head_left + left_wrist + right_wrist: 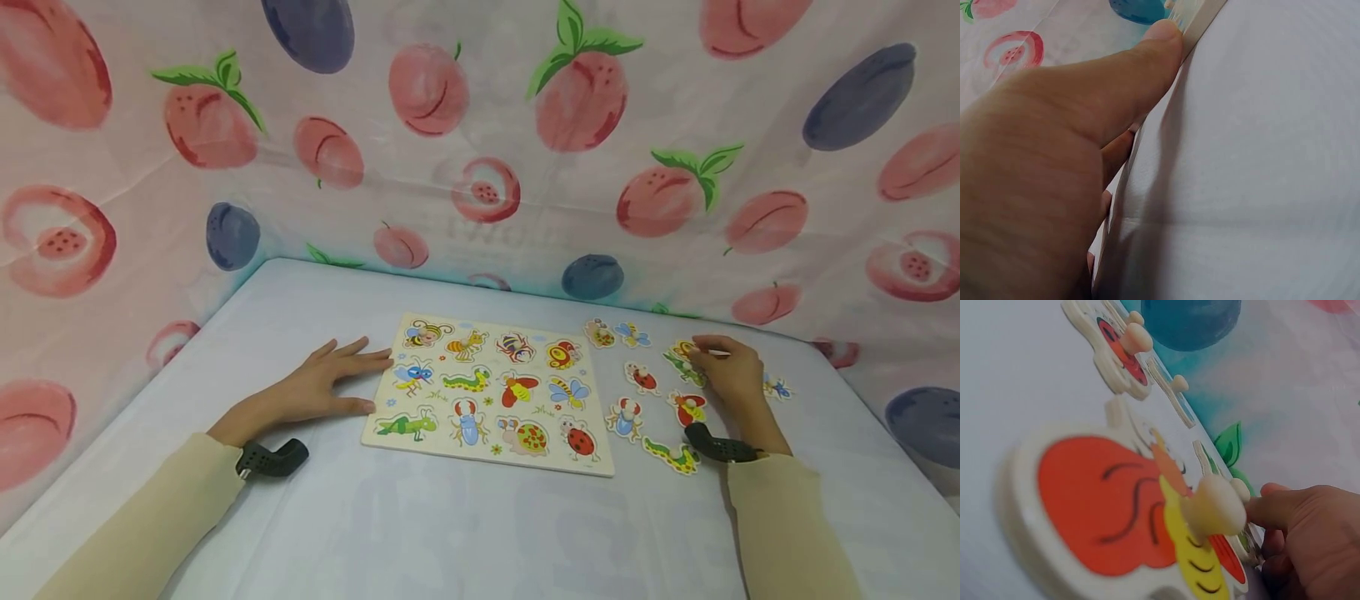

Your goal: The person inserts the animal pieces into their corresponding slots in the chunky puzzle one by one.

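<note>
A wooden puzzle board (487,392) printed with insect pictures lies flat on the table. My left hand (322,379) rests at its left edge, fingers spread and the thumb touching the rim; the left wrist view shows this thumb (1163,31) against the board's side. My right hand (731,375) is over the loose knobbed pieces at the right, thumb and forefinger bent by the grasshopper piece (684,369) and a yellow piece (684,348). Whether the fingertips pinch a knob is hidden. The red-winged piece (1104,506) lies near that hand.
Between board and right hand lie loose pieces: snail (600,333), dragonfly (632,334), ladybug (641,377), stag beetle (624,418) and caterpillar (672,456). A blue insect piece (777,387) lies beyond the right wrist. A fruit-print cloth (510,233) hangs behind the table.
</note>
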The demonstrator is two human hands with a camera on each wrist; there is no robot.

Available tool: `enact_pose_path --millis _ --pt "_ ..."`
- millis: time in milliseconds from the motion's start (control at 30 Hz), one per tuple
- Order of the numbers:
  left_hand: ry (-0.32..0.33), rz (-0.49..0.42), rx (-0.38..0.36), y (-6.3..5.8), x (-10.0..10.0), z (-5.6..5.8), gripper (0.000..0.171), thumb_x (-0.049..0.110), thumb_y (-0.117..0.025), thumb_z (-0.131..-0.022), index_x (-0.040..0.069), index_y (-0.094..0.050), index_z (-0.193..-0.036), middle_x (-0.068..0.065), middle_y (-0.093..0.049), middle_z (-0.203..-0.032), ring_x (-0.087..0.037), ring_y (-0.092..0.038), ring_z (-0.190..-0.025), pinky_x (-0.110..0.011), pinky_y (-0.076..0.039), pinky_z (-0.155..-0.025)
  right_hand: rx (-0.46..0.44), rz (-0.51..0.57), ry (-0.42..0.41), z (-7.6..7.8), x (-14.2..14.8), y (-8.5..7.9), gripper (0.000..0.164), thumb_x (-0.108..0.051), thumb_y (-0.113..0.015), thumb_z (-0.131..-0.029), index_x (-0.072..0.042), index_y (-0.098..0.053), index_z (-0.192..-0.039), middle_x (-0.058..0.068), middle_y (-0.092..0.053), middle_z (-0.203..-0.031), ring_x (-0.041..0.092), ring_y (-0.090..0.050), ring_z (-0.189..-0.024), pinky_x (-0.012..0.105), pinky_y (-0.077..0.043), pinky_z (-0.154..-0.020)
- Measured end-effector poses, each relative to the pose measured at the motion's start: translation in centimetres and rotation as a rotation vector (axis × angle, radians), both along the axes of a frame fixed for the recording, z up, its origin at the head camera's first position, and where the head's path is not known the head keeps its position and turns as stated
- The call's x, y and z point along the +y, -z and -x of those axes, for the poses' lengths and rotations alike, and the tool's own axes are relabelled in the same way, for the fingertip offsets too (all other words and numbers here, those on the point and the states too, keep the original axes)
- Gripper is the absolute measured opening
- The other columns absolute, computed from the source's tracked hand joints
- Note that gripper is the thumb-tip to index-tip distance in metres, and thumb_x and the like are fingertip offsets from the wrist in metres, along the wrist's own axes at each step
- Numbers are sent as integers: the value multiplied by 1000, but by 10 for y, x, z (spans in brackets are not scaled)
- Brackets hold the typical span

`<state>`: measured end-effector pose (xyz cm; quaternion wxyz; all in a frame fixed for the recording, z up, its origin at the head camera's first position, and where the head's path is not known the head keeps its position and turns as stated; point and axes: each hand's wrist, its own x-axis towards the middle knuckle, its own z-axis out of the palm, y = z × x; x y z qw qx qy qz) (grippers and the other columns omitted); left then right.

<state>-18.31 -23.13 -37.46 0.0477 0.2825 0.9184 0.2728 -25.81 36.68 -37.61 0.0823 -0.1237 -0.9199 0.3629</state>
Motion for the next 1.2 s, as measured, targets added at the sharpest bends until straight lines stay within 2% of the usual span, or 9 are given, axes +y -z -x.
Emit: enact_pose_path --millis 333,633,933,1200 --pt "-1 8 -4 -1 0 0 71 51 -68 -83 23 -46 -144 6 -35 -151 -30 -10 -145 -53 3 -113 -19 23 21 2 -1 3 43 -30 -53 -98 -5 -56 -133 19 -54 -130 32 -49 -111 31 -41 -80" --pt "-1 4 -8 -3 1 -1 71 48 -70 -82 22 -47 -144 6 -36 -151 -30 -11 -145 -52 3 -114 13 -42 22 2 -4 2 40 -28 -51 -99 -2 -58 -129 21 -58 -124 33 -51 -107 28 -43 -77" --pt "-3 1 -7 -3 0 -1 70 49 -70 -82 23 -47 -144 6 -36 -151 -30 -11 -144 -53 3 -113 37 -70 34 4 -6 3 38 -25 -49 -100 -2 -57 -130 22 -56 -125 37 -51 -111 45 -45 -92" --pt "5 -5 -9 -3 0 0 70 47 -70 -82 22 -47 -144 5 -36 -151 -30 -11 -144 -53 3 -113 37 -76 26 4 -6 2 39 -25 -48 -101 -2 -55 -131 22 -55 -127 37 -50 -112 48 -44 -96"
